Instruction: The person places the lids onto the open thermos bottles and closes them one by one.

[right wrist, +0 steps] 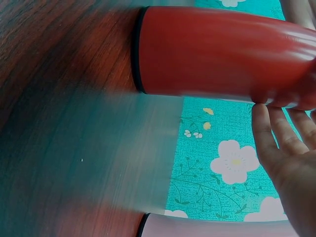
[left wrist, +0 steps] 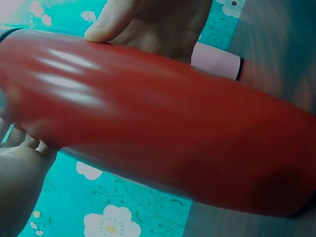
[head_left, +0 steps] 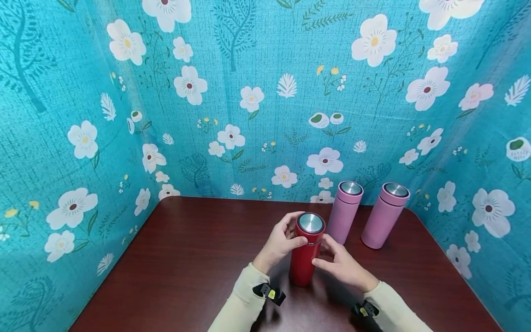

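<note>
A red vacuum flask (head_left: 304, 258) with a silver-topped lid stands upright on the dark table, between both hands. My left hand (head_left: 280, 243) holds it near the top, its thumb across the front just below the lid and its fingers around the far side. Lower on the right side, my right hand (head_left: 343, 263) holds the flask body between thumb and fingers. In the right wrist view, the fingertips of the right hand (right wrist: 291, 143) touch the red wall. The flask (left wrist: 163, 123) fills the left wrist view and partly hides the left hand (left wrist: 24, 168).
Two pink flasks with silver-topped lids stand behind and to the right: a nearer pink flask (head_left: 343, 216) and a farther-right pink flask (head_left: 383, 219). A flowered turquoise cloth (head_left: 249, 138) hangs around the back and sides of the brown table (head_left: 186, 267).
</note>
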Tool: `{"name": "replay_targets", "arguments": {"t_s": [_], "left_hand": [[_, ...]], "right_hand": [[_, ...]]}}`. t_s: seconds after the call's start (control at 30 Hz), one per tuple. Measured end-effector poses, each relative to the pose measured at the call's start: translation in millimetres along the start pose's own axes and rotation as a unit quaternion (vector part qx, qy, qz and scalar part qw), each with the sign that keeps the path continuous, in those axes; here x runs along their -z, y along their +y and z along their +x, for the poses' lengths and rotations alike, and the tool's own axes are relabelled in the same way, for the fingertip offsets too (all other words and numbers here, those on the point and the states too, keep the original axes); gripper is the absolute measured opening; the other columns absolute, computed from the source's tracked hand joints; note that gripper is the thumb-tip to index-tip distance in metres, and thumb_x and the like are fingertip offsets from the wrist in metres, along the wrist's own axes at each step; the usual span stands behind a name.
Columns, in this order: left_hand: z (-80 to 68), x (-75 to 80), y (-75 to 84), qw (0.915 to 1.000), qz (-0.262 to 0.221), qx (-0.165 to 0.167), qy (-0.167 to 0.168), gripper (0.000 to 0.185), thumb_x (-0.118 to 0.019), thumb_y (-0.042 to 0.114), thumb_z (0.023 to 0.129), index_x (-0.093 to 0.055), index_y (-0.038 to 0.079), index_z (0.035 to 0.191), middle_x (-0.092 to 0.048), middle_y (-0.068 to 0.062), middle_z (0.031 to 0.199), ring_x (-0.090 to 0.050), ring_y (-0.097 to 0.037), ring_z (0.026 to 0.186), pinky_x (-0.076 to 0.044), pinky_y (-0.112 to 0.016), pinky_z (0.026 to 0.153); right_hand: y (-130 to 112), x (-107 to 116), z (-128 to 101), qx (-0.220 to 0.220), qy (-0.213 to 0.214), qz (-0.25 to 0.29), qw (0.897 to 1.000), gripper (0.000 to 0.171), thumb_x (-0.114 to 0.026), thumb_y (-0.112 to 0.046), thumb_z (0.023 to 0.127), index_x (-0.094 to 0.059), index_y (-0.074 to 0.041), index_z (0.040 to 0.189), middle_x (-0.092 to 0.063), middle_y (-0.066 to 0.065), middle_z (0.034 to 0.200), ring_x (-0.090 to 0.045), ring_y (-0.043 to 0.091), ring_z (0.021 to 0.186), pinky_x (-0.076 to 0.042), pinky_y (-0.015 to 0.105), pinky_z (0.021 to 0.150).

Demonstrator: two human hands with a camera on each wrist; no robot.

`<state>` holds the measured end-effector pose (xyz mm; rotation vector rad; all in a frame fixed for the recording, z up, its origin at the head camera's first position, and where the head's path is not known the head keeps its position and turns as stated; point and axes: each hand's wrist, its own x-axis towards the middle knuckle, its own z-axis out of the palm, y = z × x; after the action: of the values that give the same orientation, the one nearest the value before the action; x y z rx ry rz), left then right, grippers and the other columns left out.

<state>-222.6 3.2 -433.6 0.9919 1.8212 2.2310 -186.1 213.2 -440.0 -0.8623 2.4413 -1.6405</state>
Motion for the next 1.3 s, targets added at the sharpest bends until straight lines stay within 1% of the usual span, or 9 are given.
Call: {"name": "replay_targets", "arguments": {"t_s": [0.13, 0.33, 0.53, 0.63, 0.73, 0.87, 0.93, 1.1, 1.3], "left_hand": [[0.9, 0.3, -1.0, 1.0, -0.001, 0.003, 0.001, 0.062, -0.068, 0.024, 0.088, -0.037, 0.007, 0.139, -0.051, -0.012, 0.13, -0.05, -0.02, 0.118, -0.043, -0.034, 0.096], [2.2, 3.6, -4.3, 0.9996, -0.007, -0.012, -0.024, 0.065, -0.065, 0.036, 0.089, -0.038, 0.004, 0.139, -0.05, -0.015, 0.129, -0.049, -0.019, 0.116, -0.043, -0.035, 0.096], [2.2, 4.4, -4.9, 0.9988, 0.0, -0.024, -0.042, 0.07, -0.062, 0.041, 0.088, -0.036, 0.005, 0.141, -0.049, -0.014, 0.132, -0.048, -0.016, 0.117, -0.042, -0.036, 0.098], [1.8, 2.8, -2.5, 0.9991, -0.001, -0.013, -0.041, 0.072, -0.063, 0.042, 0.088, -0.033, 0.007, 0.143, -0.047, -0.013, 0.133, -0.047, -0.017, 0.12, -0.041, -0.035, 0.099], [1.0, 0.5, 1.2, 0.9995, 0.01, -0.001, -0.031, 0.075, -0.065, 0.042, 0.087, -0.03, 0.009, 0.144, -0.046, -0.013, 0.134, -0.047, -0.018, 0.121, -0.041, -0.033, 0.099], [0.8, -1.9, 3.4, 0.9992, 0.035, 0.001, -0.017, 0.077, -0.066, 0.042, 0.086, -0.028, 0.009, 0.144, -0.047, -0.012, 0.134, -0.047, -0.018, 0.12, -0.041, -0.033, 0.099], [1.1, -2.1, 3.0, 0.9992, 0.036, 0.002, -0.014, 0.075, -0.066, 0.041, 0.086, -0.029, 0.009, 0.143, -0.047, -0.012, 0.133, -0.047, -0.018, 0.12, -0.041, -0.033, 0.098], [1.9, 1.1, -1.3, 0.9991, 0.027, 0.0, -0.032, 0.064, -0.06, 0.039, 0.091, -0.033, 0.011, 0.142, -0.047, -0.01, 0.133, -0.045, -0.017, 0.12, -0.041, -0.035, 0.098], [1.7, 2.9, -3.2, 0.9981, 0.037, -0.007, -0.049, 0.066, -0.054, 0.043, 0.09, -0.031, 0.015, 0.145, -0.045, -0.009, 0.137, -0.042, -0.02, 0.123, -0.04, -0.037, 0.099]], "right_hand": [[0.0, 0.1, 0.3, -0.006, -0.001, 0.002, 1.0, 0.061, -0.067, -0.008, 0.087, -0.036, -0.008, 0.14, -0.054, 0.01, 0.128, -0.056, 0.015, 0.109, -0.048, 0.042, 0.089], [0.2, -0.4, 0.6, -0.006, -0.003, 0.007, 1.0, 0.06, -0.067, -0.007, 0.087, -0.036, -0.009, 0.139, -0.054, 0.01, 0.128, -0.057, 0.016, 0.109, -0.048, 0.044, 0.089], [0.6, 0.1, 0.4, 0.005, 0.0, 0.004, 1.0, 0.059, -0.066, -0.006, 0.087, -0.037, -0.008, 0.139, -0.055, 0.009, 0.127, -0.057, 0.016, 0.108, -0.048, 0.045, 0.089], [0.4, 0.1, 0.3, 0.01, 0.002, 0.004, 1.0, 0.059, -0.066, -0.006, 0.087, -0.037, -0.007, 0.139, -0.054, 0.01, 0.128, -0.057, 0.015, 0.109, -0.048, 0.042, 0.089], [-0.1, -0.4, 0.5, 0.013, 0.001, 0.008, 1.0, 0.059, -0.065, -0.004, 0.087, -0.037, -0.006, 0.139, -0.054, 0.012, 0.128, -0.057, 0.015, 0.109, -0.049, 0.038, 0.088], [-0.2, -0.6, 1.0, 0.014, -0.001, 0.013, 1.0, 0.059, -0.066, -0.003, 0.087, -0.037, -0.005, 0.138, -0.054, 0.012, 0.127, -0.057, 0.016, 0.108, -0.049, 0.042, 0.087], [0.0, -0.5, 1.1, 0.012, -0.002, 0.015, 1.0, 0.059, -0.066, -0.003, 0.087, -0.037, -0.006, 0.138, -0.054, 0.011, 0.127, -0.057, 0.017, 0.107, -0.049, 0.045, 0.087], [0.9, -0.4, 1.2, 0.006, -0.004, 0.021, 1.0, 0.06, -0.065, -0.004, 0.087, -0.036, -0.007, 0.139, -0.054, 0.011, 0.128, -0.057, 0.018, 0.107, -0.046, 0.053, 0.087], [1.7, -0.2, 0.6, 0.0, -0.004, 0.019, 1.0, 0.06, -0.065, -0.005, 0.087, -0.036, -0.008, 0.139, -0.054, 0.011, 0.128, -0.057, 0.018, 0.108, -0.047, 0.05, 0.088]]}}
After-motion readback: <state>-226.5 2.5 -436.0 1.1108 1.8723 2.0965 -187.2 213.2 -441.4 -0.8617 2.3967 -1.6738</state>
